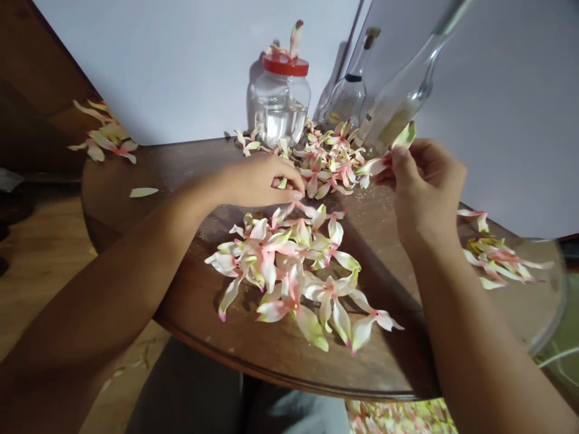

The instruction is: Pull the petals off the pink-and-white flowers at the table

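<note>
My right hand [427, 187] is closed in a pinch around a flower [377, 166] with white-pink petals and a green-tipped one, held above the table. My left hand [265, 181] reaches over the table with its fingers curled together. A pale green bit shows among these fingers, and the fingertips meet a pink petal at the far edge of the near flower pile; what they grip is partly hidden. That near pile [294, 289] of white, pink and green flowers spreads across the table in front of me. Behind my hands lies a second flower heap [328, 160].
A red-lidded clear jar [283, 105] of liquid stands at the back, flowers on its lid. Beside it are a corked bottle [350, 90] and a larger glass bottle [407, 90]. More flowers lie at the right [502, 259] and left [108, 135] of the round wooden table [217, 337].
</note>
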`<state>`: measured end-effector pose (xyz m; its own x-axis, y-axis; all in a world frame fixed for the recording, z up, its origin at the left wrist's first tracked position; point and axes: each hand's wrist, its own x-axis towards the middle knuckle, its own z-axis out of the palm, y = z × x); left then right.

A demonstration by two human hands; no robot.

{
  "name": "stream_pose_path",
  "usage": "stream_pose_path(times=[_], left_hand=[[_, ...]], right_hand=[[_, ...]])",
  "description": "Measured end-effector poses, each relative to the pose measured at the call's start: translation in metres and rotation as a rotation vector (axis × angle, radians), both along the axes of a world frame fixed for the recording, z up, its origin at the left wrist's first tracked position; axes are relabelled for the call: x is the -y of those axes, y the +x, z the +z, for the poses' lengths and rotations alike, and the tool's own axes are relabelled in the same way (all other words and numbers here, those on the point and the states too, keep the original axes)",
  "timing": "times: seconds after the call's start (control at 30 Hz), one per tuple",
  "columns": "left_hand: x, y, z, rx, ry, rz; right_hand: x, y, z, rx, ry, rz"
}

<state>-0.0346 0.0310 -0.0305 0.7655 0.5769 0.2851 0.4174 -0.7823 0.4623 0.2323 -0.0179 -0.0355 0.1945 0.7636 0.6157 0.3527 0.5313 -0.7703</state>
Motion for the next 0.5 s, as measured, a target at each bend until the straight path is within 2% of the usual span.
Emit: stream_pose_path(times=[0.17, 0.5], left_hand=[[0.008, 0.002, 0.006, -0.078, 0.028, 0.033], [0.010, 0.009, 0.001, 0.047, 0.097, 0.040]], right_hand=[[0.002, 0.001, -0.003, 0.082, 0.009, -0.038], [-0.001, 0.016, 0.002, 0.195, -0.031, -0.150]])
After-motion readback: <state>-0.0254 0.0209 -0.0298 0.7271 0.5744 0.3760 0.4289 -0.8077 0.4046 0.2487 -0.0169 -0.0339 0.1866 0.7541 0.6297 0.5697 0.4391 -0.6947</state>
